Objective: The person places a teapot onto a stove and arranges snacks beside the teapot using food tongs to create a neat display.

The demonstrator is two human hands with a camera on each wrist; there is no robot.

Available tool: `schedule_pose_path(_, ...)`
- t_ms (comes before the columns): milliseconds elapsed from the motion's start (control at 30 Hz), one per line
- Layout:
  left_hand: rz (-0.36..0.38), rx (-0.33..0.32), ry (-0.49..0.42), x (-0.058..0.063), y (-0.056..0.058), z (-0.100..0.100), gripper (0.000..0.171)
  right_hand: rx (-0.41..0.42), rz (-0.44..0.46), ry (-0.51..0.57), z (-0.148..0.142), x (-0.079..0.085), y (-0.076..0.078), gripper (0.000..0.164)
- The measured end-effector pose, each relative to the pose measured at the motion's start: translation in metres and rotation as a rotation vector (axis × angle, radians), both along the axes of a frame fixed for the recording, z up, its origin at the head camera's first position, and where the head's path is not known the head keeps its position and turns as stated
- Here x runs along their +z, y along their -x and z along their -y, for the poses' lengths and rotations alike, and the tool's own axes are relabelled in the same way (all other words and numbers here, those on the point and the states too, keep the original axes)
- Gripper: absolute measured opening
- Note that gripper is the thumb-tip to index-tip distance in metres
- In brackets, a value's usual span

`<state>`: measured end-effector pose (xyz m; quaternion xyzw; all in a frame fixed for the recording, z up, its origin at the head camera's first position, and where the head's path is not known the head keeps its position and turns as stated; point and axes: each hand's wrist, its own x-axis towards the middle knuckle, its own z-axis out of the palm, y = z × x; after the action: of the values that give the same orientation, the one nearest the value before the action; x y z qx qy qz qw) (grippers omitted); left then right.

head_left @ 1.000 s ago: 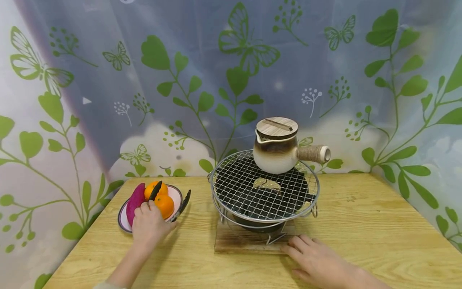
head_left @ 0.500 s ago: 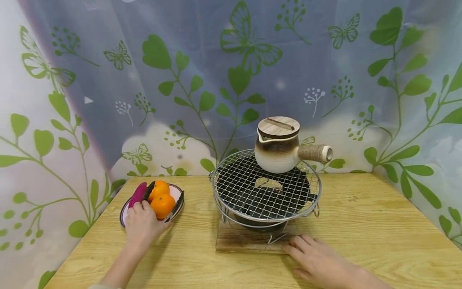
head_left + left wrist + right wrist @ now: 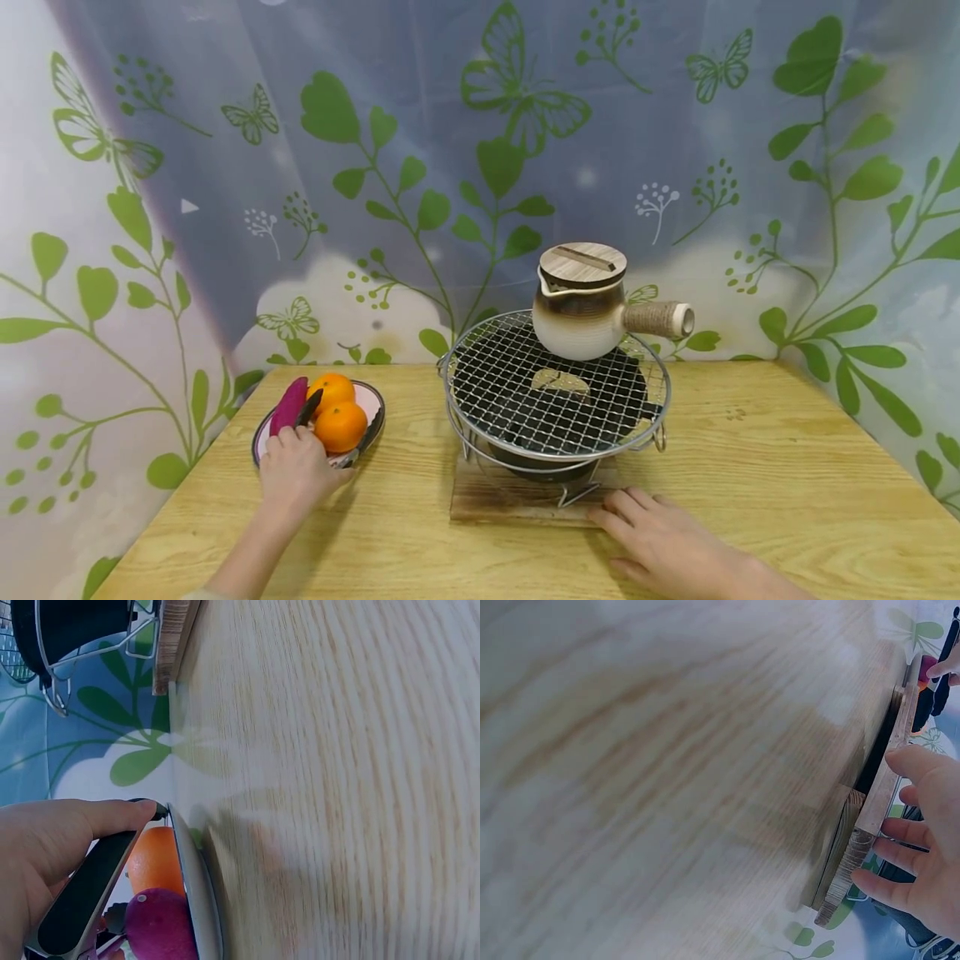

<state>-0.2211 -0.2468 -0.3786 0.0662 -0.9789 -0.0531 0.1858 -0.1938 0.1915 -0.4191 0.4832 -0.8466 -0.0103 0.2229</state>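
My left hand grips a pair of black-and-silver tongs at the plate's front edge. Their black tips are spread, one between the purple sweet potato and the oranges, the other at the right side of the front orange. A second orange lies behind it on the dark-rimmed plate. Whether the tongs touch the front orange is hard to tell. My right hand rests its fingers against the right front corner of the wooden board under the grill.
A round wire-mesh grill on a black stove stands on the board. On its back right sits a clay pot with a wooden lid and a rope-wrapped side handle pointing right. A printed curtain hangs behind the wooden table.
My left hand has moved slightly left and lowered the tongs, whose tips now come down on either side of the front orange. The right hand stays at the board.
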Motion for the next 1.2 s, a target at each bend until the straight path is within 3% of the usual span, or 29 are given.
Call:
schedule_pose_path(233, 0.019, -0.013, 0.034, 0.0020, -0.0032, -0.0005, 0.083, 0.011, -0.004, 0.018, 0.0008, -0.0010, -0.0005, 0.054)
schedule_pose_path(633, 0.009, -0.034, 0.071, 0.0016, -0.0034, -0.0009, 0.062, -0.001, -0.002, 0.007, 0.0010, -0.0007, -0.0009, 0.055)
schedule_pose_path(1200, -0.026, -0.048, 0.087, -0.0010, -0.0043, -0.0002, 0.060, -0.013, 0.002, -0.006, 0.0000, 0.0002, -0.0014, 0.058)
